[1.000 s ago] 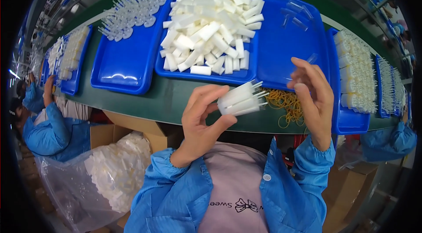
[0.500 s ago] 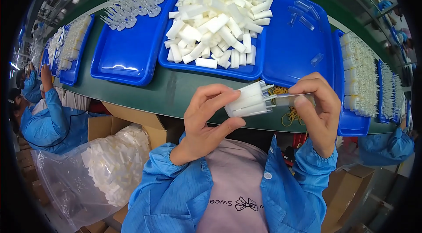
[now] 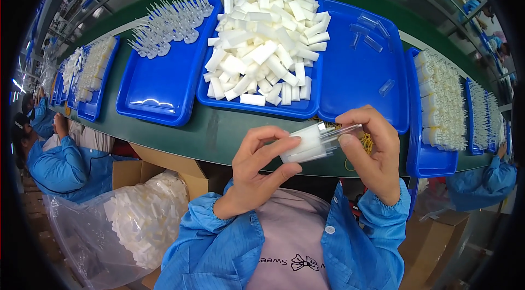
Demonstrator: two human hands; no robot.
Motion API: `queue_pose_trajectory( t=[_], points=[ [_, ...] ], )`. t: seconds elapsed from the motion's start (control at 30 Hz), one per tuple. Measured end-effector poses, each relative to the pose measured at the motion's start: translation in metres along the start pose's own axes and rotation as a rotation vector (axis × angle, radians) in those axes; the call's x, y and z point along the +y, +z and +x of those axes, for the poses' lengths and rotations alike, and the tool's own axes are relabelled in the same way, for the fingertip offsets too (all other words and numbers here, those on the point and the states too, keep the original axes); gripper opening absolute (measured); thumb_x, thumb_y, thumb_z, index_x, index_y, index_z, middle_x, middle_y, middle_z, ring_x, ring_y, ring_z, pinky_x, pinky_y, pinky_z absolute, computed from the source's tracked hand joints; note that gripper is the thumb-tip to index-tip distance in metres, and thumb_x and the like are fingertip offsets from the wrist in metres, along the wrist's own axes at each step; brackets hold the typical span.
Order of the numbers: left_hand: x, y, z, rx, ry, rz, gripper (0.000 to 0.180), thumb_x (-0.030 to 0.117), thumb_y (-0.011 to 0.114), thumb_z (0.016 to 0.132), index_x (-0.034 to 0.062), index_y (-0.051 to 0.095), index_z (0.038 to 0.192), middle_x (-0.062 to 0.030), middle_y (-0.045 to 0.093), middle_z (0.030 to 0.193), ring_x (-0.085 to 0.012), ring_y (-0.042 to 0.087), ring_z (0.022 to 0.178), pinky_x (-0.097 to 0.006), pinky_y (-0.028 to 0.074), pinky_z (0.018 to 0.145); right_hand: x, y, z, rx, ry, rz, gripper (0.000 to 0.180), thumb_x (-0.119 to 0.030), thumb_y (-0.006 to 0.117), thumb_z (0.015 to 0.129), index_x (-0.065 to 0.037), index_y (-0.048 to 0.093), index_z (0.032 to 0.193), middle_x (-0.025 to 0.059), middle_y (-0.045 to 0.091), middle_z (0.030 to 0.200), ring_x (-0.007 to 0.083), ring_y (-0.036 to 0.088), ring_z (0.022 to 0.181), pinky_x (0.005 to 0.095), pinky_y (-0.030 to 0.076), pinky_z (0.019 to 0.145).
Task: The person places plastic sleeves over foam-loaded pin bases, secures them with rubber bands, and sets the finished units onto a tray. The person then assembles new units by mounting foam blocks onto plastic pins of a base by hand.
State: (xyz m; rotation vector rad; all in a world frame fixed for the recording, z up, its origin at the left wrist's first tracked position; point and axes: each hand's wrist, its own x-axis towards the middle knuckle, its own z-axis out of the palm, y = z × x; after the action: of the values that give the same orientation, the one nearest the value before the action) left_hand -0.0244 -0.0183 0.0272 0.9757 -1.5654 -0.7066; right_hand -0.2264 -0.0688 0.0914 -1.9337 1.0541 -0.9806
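My left hand (image 3: 257, 167) is wrapped round a small bundle of white foam pieces (image 3: 303, 146), with thin clear stems sticking out at its right end. Between the thumb and fingers of my right hand (image 3: 374, 150) is a clear plastic tube (image 3: 350, 130), held against the stem end of the bundle. Whether the tube encloses a stem I cannot tell. Yellow rubber bands (image 3: 367, 144) lie behind my right hand, partly hidden. Ahead, a heap of white foam pieces (image 3: 262, 49) fills a blue tray (image 3: 257, 109). A flatter blue tray (image 3: 355, 82) beside it carries several loose clear tubes (image 3: 373, 44).
At left, clear stemmed plastic parts (image 3: 169, 33) stand in another blue tray (image 3: 156, 85). Rows of banded bundles (image 3: 443, 104) fill a tray at right. A carton with a bag of white pieces (image 3: 147, 213) stands below the table's left edge. A co-worker (image 3: 60, 161) sits at far left.
My right hand has shifted left, bringing the clear tube closer to the bundle. My left hand keeps its grip. The whole view has tilted, so the trays appear lower.
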Motion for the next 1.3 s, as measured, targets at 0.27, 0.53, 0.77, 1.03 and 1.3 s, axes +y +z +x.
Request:
queue_pose_trajectory(
  t=[0.27, 0.53, 0.77, 1.03, 1.3],
  points=[
    [0.006, -0.002, 0.0, 0.006, -0.008, 0.002, 0.04, 0.007, 0.076, 0.071, 0.003, 0.065, 0.109, -0.0117, 0.053, 0.107, -0.0197, 0.056, 0.091, -0.029, 0.049, 0.074, 0.005, 0.008, -0.006, 0.119, 0.028, 0.171, 0.024, -0.006, 0.069, 0.078, 0.0, 0.06, 0.099, 0.0072, 0.061, 0.086, 0.0136, 0.059, 0.075, 0.0246, 0.047, 0.069],
    [0.01, -0.005, 0.01, 0.041, -0.003, 0.03, 0.034, -0.002, 0.073, 0.065, 0.0028, 0.068, 0.098, -0.01, 0.055, 0.098, -0.0183, 0.059, 0.085, -0.028, 0.051, 0.068, 0.003, 0.005, -0.013, 0.048, 0.096, 0.266, 0.027, -0.013, 0.071, 0.079, 0.0, 0.059, 0.1, 0.0071, 0.061, 0.087, 0.013, 0.059, 0.077, 0.0244, 0.047, 0.072],
    [0.016, 0.001, 0.018, 0.064, 0.054, 0.174, 0.027, -0.001, 0.071, 0.064, 0.0034, 0.069, 0.09, -0.0082, 0.056, 0.09, -0.0167, 0.059, 0.071, -0.027, 0.05, 0.062, 0.005, 0.009, -0.016, 0.142, 0.144, 0.428, 0.028, -0.016, 0.072, 0.08, 0.001, 0.059, 0.098, 0.0095, 0.062, 0.086, 0.014, 0.06, 0.077, 0.0251, 0.047, 0.07],
    [0.014, -0.001, 0.023, 0.015, -0.06, 0.078, 0.026, -0.001, 0.067, 0.061, 0.0037, 0.068, 0.087, -0.0087, 0.059, 0.085, -0.0171, 0.058, 0.075, -0.027, 0.047, 0.065, 0.008, 0.008, -0.024, 0.134, -0.132, 0.088, 0.027, -0.015, 0.073, 0.078, 0.0, 0.059, 0.096, 0.0136, 0.063, 0.086, 0.0207, 0.061, 0.072, 0.0276, 0.048, 0.065],
    [0.01, 0.006, 0.022, 0.123, 0.144, 0.244, 0.027, 0.001, 0.07, 0.062, 0.0064, 0.068, 0.088, -0.007, 0.056, 0.085, -0.016, 0.06, 0.064, -0.026, 0.049, 0.055, 0.01, 0.013, -0.021, 0.18, -0.001, 0.267, 0.025, -0.013, 0.072, 0.08, 0.0, 0.059, 0.096, 0.0101, 0.062, 0.086, 0.0143, 0.059, 0.075, 0.0264, 0.047, 0.068]
  ],
)
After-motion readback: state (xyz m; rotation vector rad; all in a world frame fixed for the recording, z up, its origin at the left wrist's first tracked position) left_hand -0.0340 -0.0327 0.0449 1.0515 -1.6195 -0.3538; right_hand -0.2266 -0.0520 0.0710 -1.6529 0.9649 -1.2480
